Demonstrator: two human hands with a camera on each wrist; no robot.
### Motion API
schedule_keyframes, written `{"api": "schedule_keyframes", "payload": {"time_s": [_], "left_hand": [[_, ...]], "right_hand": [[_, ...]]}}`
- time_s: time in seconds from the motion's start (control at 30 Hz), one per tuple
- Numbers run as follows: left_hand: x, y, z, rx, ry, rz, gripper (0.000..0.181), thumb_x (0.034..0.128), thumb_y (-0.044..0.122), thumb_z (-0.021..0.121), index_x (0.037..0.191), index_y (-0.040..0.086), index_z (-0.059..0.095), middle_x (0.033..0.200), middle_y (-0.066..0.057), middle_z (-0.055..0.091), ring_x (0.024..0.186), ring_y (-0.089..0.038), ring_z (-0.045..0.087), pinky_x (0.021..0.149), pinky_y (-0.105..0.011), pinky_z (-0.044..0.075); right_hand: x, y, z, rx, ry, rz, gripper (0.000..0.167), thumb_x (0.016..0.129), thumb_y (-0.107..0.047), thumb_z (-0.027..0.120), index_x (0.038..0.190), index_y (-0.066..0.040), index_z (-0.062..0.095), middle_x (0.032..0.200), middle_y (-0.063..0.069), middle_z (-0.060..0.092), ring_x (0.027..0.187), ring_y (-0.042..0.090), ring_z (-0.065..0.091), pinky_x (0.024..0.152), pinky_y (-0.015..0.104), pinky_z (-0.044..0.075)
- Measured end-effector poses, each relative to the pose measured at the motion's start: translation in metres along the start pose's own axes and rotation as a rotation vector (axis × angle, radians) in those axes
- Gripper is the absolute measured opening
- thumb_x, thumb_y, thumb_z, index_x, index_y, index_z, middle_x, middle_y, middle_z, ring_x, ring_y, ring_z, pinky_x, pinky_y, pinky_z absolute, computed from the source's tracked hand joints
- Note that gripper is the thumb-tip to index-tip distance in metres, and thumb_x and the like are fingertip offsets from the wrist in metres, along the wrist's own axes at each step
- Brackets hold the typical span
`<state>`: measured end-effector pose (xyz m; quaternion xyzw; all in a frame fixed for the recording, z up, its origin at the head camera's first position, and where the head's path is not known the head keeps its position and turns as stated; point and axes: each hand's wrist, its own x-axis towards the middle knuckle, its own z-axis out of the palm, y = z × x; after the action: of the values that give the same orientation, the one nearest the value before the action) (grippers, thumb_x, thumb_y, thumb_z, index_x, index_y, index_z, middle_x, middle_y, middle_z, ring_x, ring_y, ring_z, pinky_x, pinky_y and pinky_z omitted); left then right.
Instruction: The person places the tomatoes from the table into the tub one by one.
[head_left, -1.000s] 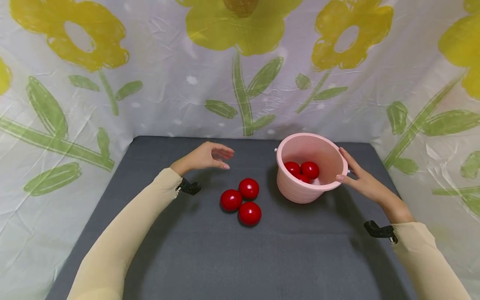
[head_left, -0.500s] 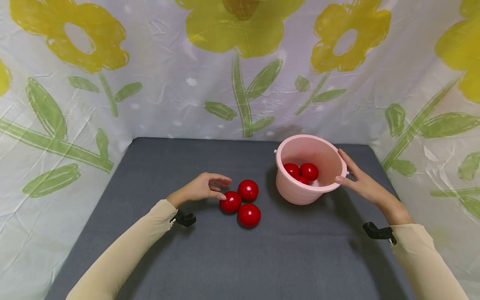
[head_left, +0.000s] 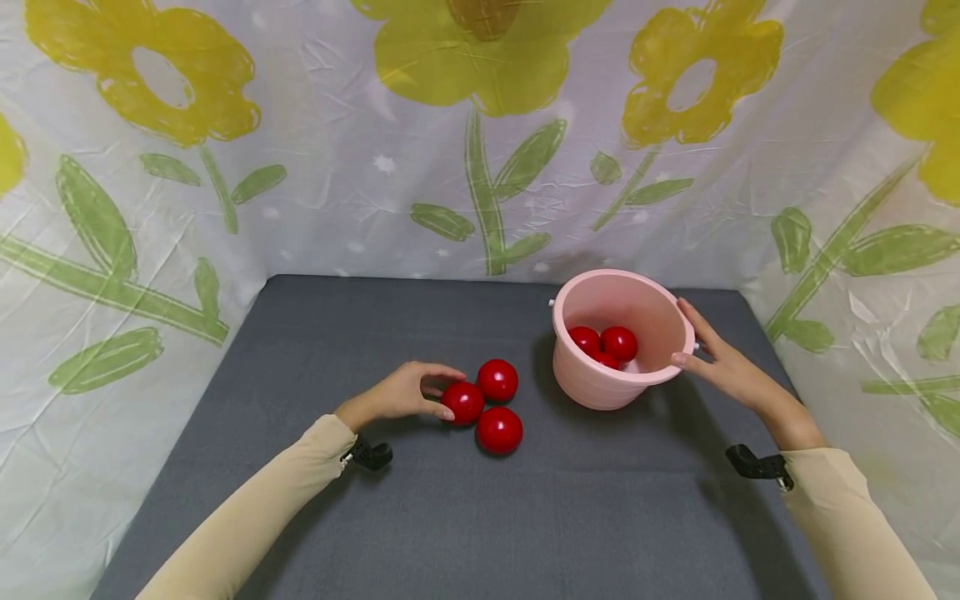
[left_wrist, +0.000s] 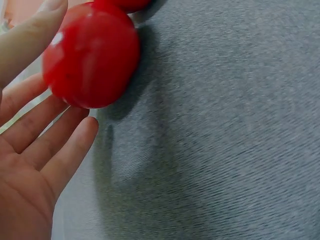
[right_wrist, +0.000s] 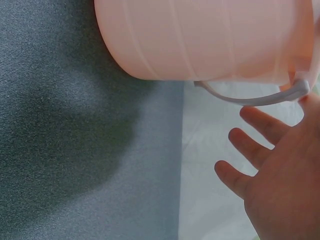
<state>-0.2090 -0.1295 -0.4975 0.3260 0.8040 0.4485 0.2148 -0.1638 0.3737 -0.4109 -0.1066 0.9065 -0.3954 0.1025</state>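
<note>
Three red balls lie close together on the grey cloth: a left one point(head_left: 462, 403), a back one point(head_left: 497, 381) and a front one point(head_left: 499, 431). My left hand point(head_left: 401, 392) is at the left ball, thumb by its near side and fingers behind; the left wrist view shows the fingers point(left_wrist: 70, 150) spread and fairly straight beside the ball point(left_wrist: 92, 55). A pink bucket point(head_left: 600, 387) stands upright with several red balls inside point(head_left: 619, 342). My right hand point(head_left: 731, 367) holds its right rim by thumb and forefinger; the other fingers point(right_wrist: 250, 147) are off the bucket point(right_wrist: 200, 40).
Dark grey cloth point(head_left: 570, 517) covers the table. Behind and at both sides hangs a pale curtain point(head_left: 337, 167) with yellow flowers. The bucket's pale handle point(right_wrist: 260, 100) hangs down along its side, near the right fingers.
My left hand has come down and toward me from behind the loose balls, then moved slightly right to the left ball. The right hand and bucket have stayed in place.
</note>
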Motion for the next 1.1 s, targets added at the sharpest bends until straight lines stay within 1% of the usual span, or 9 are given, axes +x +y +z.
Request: {"api": "schedule_keyframes", "payload": {"time_s": [0.17,0.33,0.4,0.47,0.57,0.7,0.73,0.9,1.1], "left_hand": [[-0.003,-0.004,0.004,0.016,0.01,-0.011,0.068,0.0766,0.023,0.086,0.136,0.006,0.058,0.138,-0.013,0.061,0.126,-0.028,0.06,0.099,-0.032,0.056],[-0.003,-0.009,0.008,0.01,0.025,0.004,0.07,0.0764,0.022,0.086,0.137,0.006,0.057,0.139,-0.014,0.06,0.126,-0.029,0.06,0.098,-0.033,0.056],[-0.006,-0.001,0.008,-0.001,0.034,0.011,0.068,0.0771,0.019,0.086,0.137,0.003,0.057,0.139,-0.017,0.06,0.125,-0.032,0.06,0.097,-0.034,0.056],[-0.007,0.007,0.008,-0.008,0.042,0.01,0.066,0.0775,0.015,0.085,0.136,0.0,0.057,0.138,-0.019,0.06,0.125,-0.033,0.06,0.097,-0.036,0.056],[-0.007,0.009,0.009,-0.012,0.051,0.003,0.065,0.077,0.009,0.084,0.135,-0.003,0.056,0.137,-0.021,0.06,0.124,-0.035,0.06,0.097,-0.038,0.056],[-0.002,-0.009,0.012,-0.007,0.059,-0.003,0.067,0.0757,0.008,0.085,0.136,-0.001,0.056,0.138,-0.02,0.06,0.125,-0.034,0.06,0.097,-0.039,0.056],[-0.001,-0.011,0.012,-0.006,0.06,-0.002,0.068,0.0758,0.008,0.085,0.136,-0.001,0.056,0.139,-0.02,0.059,0.126,-0.034,0.06,0.097,-0.039,0.056],[-0.003,-0.01,0.012,-0.018,0.065,-0.002,0.067,0.0768,0.012,0.085,0.137,0.002,0.057,0.138,-0.018,0.06,0.125,-0.032,0.061,0.097,-0.036,0.056],[-0.004,-0.004,0.005,-0.041,0.081,0.0,0.064,0.0766,0.016,0.086,0.135,0.007,0.06,0.136,-0.014,0.063,0.12,-0.028,0.064,0.096,-0.031,0.057]], "right_hand": [[0.001,0.0,0.0,0.0,-0.001,-0.008,0.093,0.097,-0.021,0.061,0.157,-0.039,-0.008,0.169,0.006,-0.005,0.15,0.049,0.008,0.109,0.08,0.015],[0.001,0.001,0.0,0.0,-0.003,0.001,0.094,0.096,-0.022,0.062,0.158,-0.036,-0.008,0.169,0.005,-0.005,0.15,0.048,0.008,0.108,0.08,0.016],[0.001,0.001,0.0,0.0,-0.003,0.002,0.094,0.096,-0.022,0.062,0.159,-0.034,-0.008,0.169,0.005,-0.005,0.149,0.048,0.009,0.108,0.08,0.016],[0.001,0.001,-0.001,0.0,-0.003,0.004,0.095,0.096,-0.022,0.062,0.158,-0.037,-0.008,0.169,0.005,-0.005,0.15,0.048,0.008,0.107,0.08,0.017],[0.0,0.001,-0.001,0.002,-0.004,0.008,0.095,0.096,-0.023,0.062,0.159,-0.034,-0.008,0.169,0.005,-0.005,0.15,0.048,0.008,0.107,0.081,0.016],[0.0,0.001,-0.001,0.002,-0.003,0.008,0.095,0.096,-0.023,0.062,0.159,-0.03,-0.008,0.169,0.005,-0.005,0.15,0.048,0.008,0.107,0.081,0.017],[0.001,0.001,-0.001,0.002,-0.003,0.006,0.095,0.096,-0.023,0.062,0.159,-0.03,-0.008,0.169,0.005,-0.005,0.15,0.048,0.008,0.107,0.081,0.017],[0.0,0.001,-0.001,0.002,-0.003,0.006,0.094,0.096,-0.024,0.062,0.159,-0.033,-0.008,0.169,0.005,-0.005,0.15,0.048,0.008,0.108,0.08,0.016],[0.0,0.001,-0.001,0.0,-0.005,0.007,0.094,0.096,-0.024,0.062,0.158,-0.036,-0.008,0.169,0.005,-0.005,0.15,0.047,0.008,0.108,0.08,0.017]]}}
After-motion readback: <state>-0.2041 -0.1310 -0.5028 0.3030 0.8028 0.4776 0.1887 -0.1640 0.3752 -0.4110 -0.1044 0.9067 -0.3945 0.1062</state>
